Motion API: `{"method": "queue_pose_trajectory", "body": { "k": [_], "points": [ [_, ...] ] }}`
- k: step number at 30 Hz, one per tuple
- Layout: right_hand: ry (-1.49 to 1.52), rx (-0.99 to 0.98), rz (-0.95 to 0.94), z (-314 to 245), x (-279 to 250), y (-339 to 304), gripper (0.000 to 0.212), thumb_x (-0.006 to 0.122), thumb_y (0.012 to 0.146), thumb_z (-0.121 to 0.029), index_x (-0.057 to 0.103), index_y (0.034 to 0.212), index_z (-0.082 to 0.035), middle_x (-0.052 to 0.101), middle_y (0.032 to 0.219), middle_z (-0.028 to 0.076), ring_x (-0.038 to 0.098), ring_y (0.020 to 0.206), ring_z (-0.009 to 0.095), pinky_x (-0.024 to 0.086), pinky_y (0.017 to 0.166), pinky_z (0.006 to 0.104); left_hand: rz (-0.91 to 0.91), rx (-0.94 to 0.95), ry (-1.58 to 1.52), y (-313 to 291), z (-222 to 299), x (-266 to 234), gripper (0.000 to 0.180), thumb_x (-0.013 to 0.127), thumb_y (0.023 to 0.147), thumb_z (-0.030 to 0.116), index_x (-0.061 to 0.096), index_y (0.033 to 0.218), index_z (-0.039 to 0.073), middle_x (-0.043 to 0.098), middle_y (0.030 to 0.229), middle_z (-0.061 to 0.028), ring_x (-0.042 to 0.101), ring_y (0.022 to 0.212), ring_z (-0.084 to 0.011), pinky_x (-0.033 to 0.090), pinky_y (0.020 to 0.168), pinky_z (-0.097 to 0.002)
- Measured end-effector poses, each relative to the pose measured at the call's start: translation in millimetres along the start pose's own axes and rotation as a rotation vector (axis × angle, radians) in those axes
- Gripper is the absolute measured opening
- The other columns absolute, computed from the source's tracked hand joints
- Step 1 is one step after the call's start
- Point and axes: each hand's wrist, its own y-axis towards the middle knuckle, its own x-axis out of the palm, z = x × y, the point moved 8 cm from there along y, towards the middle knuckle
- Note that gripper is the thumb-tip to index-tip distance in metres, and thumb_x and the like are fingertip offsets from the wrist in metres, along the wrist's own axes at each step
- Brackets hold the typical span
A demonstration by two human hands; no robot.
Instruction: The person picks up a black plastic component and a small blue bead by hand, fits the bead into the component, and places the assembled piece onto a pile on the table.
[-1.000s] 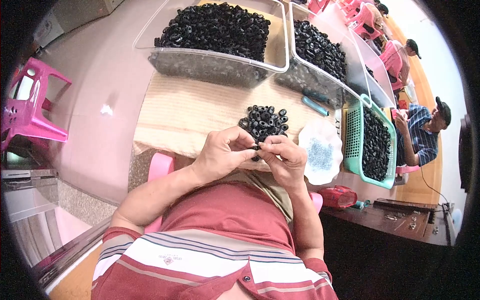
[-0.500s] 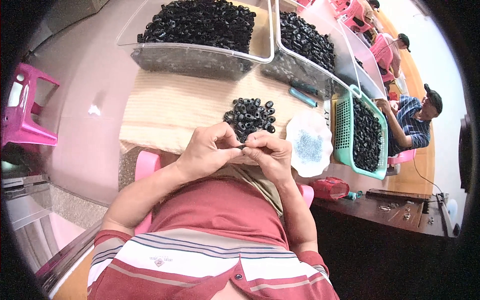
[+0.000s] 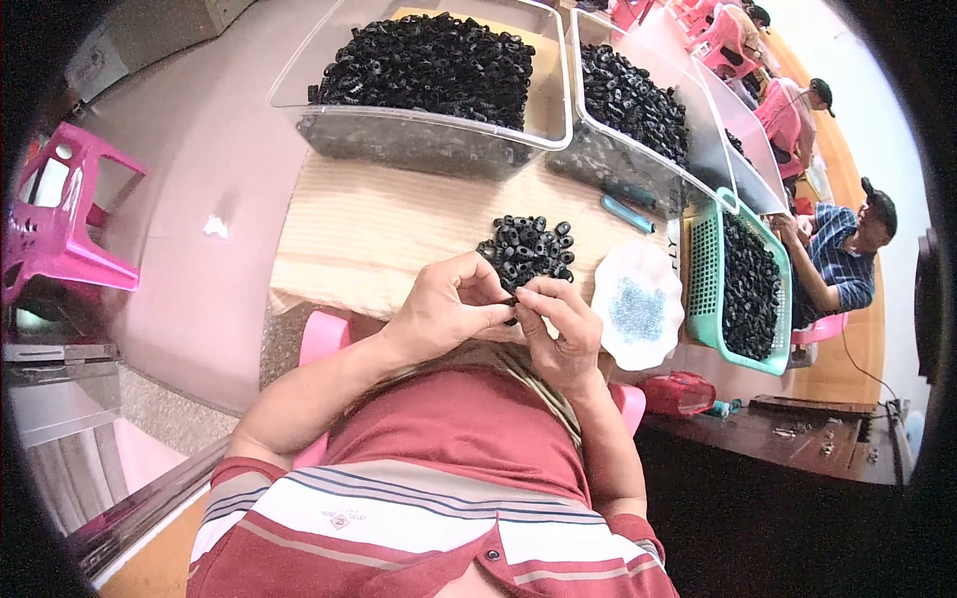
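Two hands are brought together fingertip to fingertip over the near edge of the cloth-covered table, and a small black piece, mostly hidden, is pinched between them. It's gripped by thumb and forefinger of the left hand, and its other side is nipped by the fingertips of the right hand. Just beyond the fingers, a loose pile of black pieces is heaped on the cloth. Off to the right, a white wavy-edged plate is scattered with tiny bluish bits. Farther right, a green basket is filled with more black parts, and two clear bins at the back are loaded too.
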Motion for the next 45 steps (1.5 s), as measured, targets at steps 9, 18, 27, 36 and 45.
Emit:
{"method": "queue_pose_trajectory", "body": {
  "k": [9, 18, 27, 36, 45],
  "points": [
    [-0.209, -0.223, -0.020, -24, 2, 0, 0.035, 0.076, 0.075, 0.000, 0.064, 0.108, 0.006, 0.066, 0.107, 0.019, 0.067, 0.093, 0.035, 0.057, 0.080, 0.0409, -0.031, -0.018, -0.103, 1, 0, 2, 0.019, 0.078, 0.085, 0.000, 0.061, 0.093, 0.004, 0.067, 0.088, -0.0011, 0.064, 0.081, -0.0072, 0.054, 0.072, -0.0234],
    [-0.404, -0.327, -0.080, -27, 11, -11, 0.040, 0.081, 0.077, -0.006, 0.065, 0.111, 0.006, 0.069, 0.103, 0.016, 0.069, 0.092, 0.033, 0.059, 0.081, 0.0411, -0.043, -0.023, -0.075, 1, -9, 3, 0.021, 0.080, 0.085, 0.005, 0.062, 0.092, 0.003, 0.067, 0.085, -0.0009, 0.064, 0.079, -0.0070, 0.054, 0.070, -0.0233],
    [-0.277, -0.306, -0.053, -27, 12, -12, 0.032, 0.078, 0.076, 0.000, 0.067, 0.106, 0.004, 0.070, 0.095, 0.016, 0.070, 0.083, 0.029, 0.059, 0.073, 0.0373, -0.062, -0.061, -0.050, -2, -9, 4, 0.021, 0.080, 0.084, 0.002, 0.061, 0.094, 0.003, 0.066, 0.085, -0.0002, 0.062, 0.077, -0.0054, 0.053, 0.069, -0.0220],
    [-0.192, -0.181, 0.010, -20, -7, -3, 0.043, 0.085, 0.069, -0.004, 0.065, 0.107, -0.002, 0.068, 0.098, 0.014, 0.068, 0.084, 0.030, 0.056, 0.072, 0.0377, -0.072, -0.063, -0.130, -4, 3, 12, 0.018, 0.078, 0.088, 0.005, 0.062, 0.096, 0.003, 0.067, 0.089, -0.0010, 0.064, 0.081, -0.0061, 0.053, 0.071, -0.0219],
    [-0.603, -0.205, 0.434, 5, -133, 79, 0.028, 0.075, 0.089, -0.013, 0.066, 0.111, 0.001, 0.068, 0.110, 0.019, 0.067, 0.099, 0.036, 0.054, 0.085, 0.0426, -0.119, 0.232, -0.225, -42, 79, 33, 0.018, 0.078, 0.086, 0.000, 0.064, 0.097, 0.000, 0.070, 0.101, -0.0121, 0.067, 0.095, -0.0146, 0.055, 0.080, -0.0269]
  ]
}}
